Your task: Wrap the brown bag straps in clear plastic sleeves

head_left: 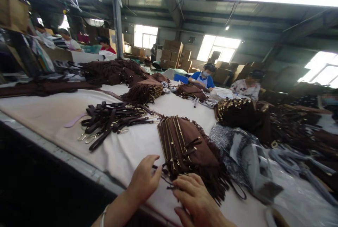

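My left hand (145, 175) is at the near side of the table, its thumb and forefinger apart, with a thin dark strap (156, 166) showing between them. To its right, my right hand (194, 197) has fingers stretched out and thumb apart. Its fingertips lie at a narrow dark cord (170, 187); whether they touch or pinch it is hard to make out. Just beyond both hands rests a stack of brown fringed pouches (182, 139), with gold zips facing left and dark fringe spreading towards my right hand.
A pile of dark straps with metal clasps (113, 117) lies left of the stack. More fringed pouches (144, 91) stand farther back on the pale-covered table (132, 149). Clear plastic wrapping (253, 160) and a tape roll (276, 216) are on the right. Co-workers (203, 77) sit across the table.
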A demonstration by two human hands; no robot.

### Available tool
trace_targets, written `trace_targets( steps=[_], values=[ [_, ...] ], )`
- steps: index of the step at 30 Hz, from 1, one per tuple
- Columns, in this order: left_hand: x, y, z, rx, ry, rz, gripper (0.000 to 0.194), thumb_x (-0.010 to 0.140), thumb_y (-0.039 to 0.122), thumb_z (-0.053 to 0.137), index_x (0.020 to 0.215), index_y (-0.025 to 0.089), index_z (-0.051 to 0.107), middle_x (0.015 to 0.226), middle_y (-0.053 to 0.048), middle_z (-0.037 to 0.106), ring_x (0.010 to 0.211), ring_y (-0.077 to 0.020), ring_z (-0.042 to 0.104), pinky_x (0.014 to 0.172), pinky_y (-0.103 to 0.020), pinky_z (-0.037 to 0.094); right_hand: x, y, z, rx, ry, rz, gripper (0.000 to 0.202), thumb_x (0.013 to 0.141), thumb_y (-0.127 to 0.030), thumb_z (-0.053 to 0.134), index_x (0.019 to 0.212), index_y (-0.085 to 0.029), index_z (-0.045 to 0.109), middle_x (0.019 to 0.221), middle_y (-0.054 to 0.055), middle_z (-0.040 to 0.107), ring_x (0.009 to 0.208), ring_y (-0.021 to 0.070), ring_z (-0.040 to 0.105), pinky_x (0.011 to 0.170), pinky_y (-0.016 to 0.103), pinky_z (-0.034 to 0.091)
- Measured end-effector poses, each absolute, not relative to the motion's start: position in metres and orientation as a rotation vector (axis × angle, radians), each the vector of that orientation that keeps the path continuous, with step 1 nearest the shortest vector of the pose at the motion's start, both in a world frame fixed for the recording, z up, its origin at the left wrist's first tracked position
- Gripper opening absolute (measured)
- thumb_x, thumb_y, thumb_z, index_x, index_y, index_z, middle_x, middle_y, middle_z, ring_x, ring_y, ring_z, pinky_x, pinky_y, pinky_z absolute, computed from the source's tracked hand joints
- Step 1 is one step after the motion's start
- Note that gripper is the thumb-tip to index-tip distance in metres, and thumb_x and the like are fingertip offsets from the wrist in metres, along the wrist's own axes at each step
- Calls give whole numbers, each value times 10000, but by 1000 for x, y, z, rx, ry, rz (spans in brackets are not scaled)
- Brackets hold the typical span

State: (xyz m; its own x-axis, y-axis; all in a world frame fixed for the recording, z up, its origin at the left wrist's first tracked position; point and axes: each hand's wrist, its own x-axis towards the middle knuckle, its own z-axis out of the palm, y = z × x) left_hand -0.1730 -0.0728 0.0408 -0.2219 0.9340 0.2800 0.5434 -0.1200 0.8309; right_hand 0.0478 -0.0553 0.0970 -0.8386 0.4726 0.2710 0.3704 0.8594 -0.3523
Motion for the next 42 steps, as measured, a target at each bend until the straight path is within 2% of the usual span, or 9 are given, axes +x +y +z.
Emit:
trace_targets(
  steps=[3, 6, 12, 17, 21, 28, 32, 34, 42],
  values=[
    [-165, -61, 52, 2122, 1646, 1221, 473, 822, 281, 578, 1289, 209, 546, 1343, -146, 535, 1293, -314, 435, 1091, -526, 340, 54, -58, 97, -630, -2580, 401, 282, 807, -189, 582, 1062, -256, 684, 1089, 87, 709, 1003, 248, 632, 897, 404, 475],
    [-157, -56, 58, 2373, 1428, 960, 601, 747, 266, 666, 1329, 237, 518, 1397, -132, 492, 1299, -337, 417, 1072, -527, 356, 64, -43, 89, -838, -2397, 362, 240, 848, -203, 560, 1043, -254, 690, 1088, 98, 699, 1028, 259, 623, 922, 421, 477],
    [-146, -40, 64, 2245, 1554, 1042, 171, 844, 285, 565, 957, 194, 655, 980, -101, 628, 968, -246, 563, 898, -422, 452, 80, 17, 65, -1256, -2066, 422, 214, 853, -280, 539, 967, -192, 697, 1030, 105, 696, 995, 260, 628, 938, 423, 477],
    [-116, -5, 59, 2156, 1716, 1137, 230, 730, 350, 703, 894, 194, 666, 957, -90, 582, 981, -267, 512, 894, -441, 422, 74, 37, 55, -1332, -2058, 521, 223, 843, -268, 517, 947, -189, 697, 979, 93, 694, 950, 259, 628, 909, 424, 474],
    [-109, 7, 53, 2128, 1655, 1153, 109, 689, 199, 687, 788, 197, 642, 934, -73, 592, 982, -250, 514, 902, -420, 417, 78, 37, 53, -1299, -1999, 614, 202, 838, -272, 530, 924, -199, 698, 982, 88, 691, 957, 251, 629, 917, 400, 474],
    [-126, -10, 42, 1848, 1423, 1420, 76, 788, 191, 639, 831, 219, 695, 917, -55, 635, 1018, -218, 553, 964, -398, 428, 72, 27, 55, -1238, -2280, 312, 497, 717, -307, 703, 1196, -204, 626, 1215, 136, 591, 1126, 324, 528, 973, 464, 423],
    [-132, -18, 33, 1791, 1377, 1452, 132, 814, 201, 632, 890, 241, 732, 896, -56, 652, 991, -210, 569, 914, -373, 469, 66, 36, 61, -1197, -2285, 434, 209, 841, -291, 585, 1001, -204, 690, 978, 90, 656, 942, 256, 606, 858, 387, 477],
    [-138, -23, 31, 1832, 1349, 1459, 139, 824, 207, 630, 904, 241, 738, 867, -58, 653, 969, -206, 571, 893, -363, 478, 67, 40, 66, -1162, -2253, 506, 197, 895, -303, 518, 915, -206, 689, 876, 67, 660, 855, 233, 621, 803, 363, 485],
    [-168, -36, 59, 1999, 1390, 1364, 188, 879, 252, 546, 763, 208, 688, 825, -74, 639, 896, -204, 573, 866, -365, 470, 69, 9, 62, -1042, -2230, 631, 125, 866, -297, 596, 960, -224, 630, 928, 67, 652, 883, 231, 611, 796, 346, 495]
  ],
)
